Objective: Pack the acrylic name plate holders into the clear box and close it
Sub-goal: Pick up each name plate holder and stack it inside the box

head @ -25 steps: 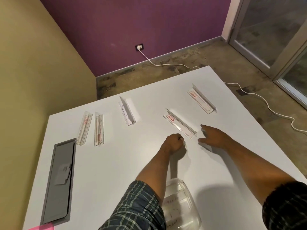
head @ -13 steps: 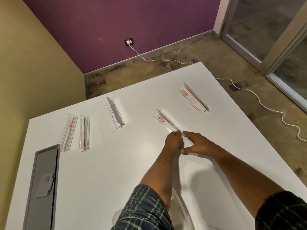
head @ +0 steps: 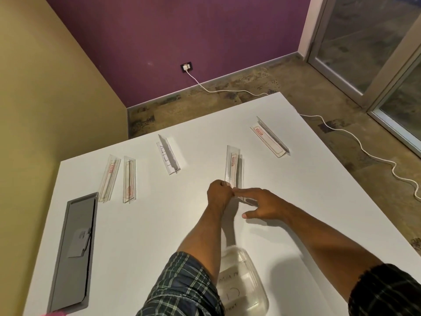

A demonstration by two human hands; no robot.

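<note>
White table [head: 136, 224], purple wall [head: 205, 42]; left hand [head: 219, 190] fingers pinch holder [head: 233, 167], right hand [head: 262, 202] fingers splayed.

You have: white table [head: 136, 224]; clear name plate holders [head: 233, 166], red-labelled; grey hatch [head: 75, 247]; purple wall [head: 182, 30]; ochre wall [head: 45, 87]; plaid sleeves [head: 182, 290], seemingly dark green.

The name plate holder [head: 233, 166] beyond the left hand's grip [head: 219, 192] is of clear, glossy plastic with a red-printed paper label inside, and the box [head: 245, 286] nearer than this grip is of the same clear, shiny plastic. The table [head: 141, 224] under the grip is white, smooth and matt, and the hatch [head: 73, 249] far to its left looks like grey matt metal. The sleeve [head: 182, 290] is of checked woven cloth.
</note>
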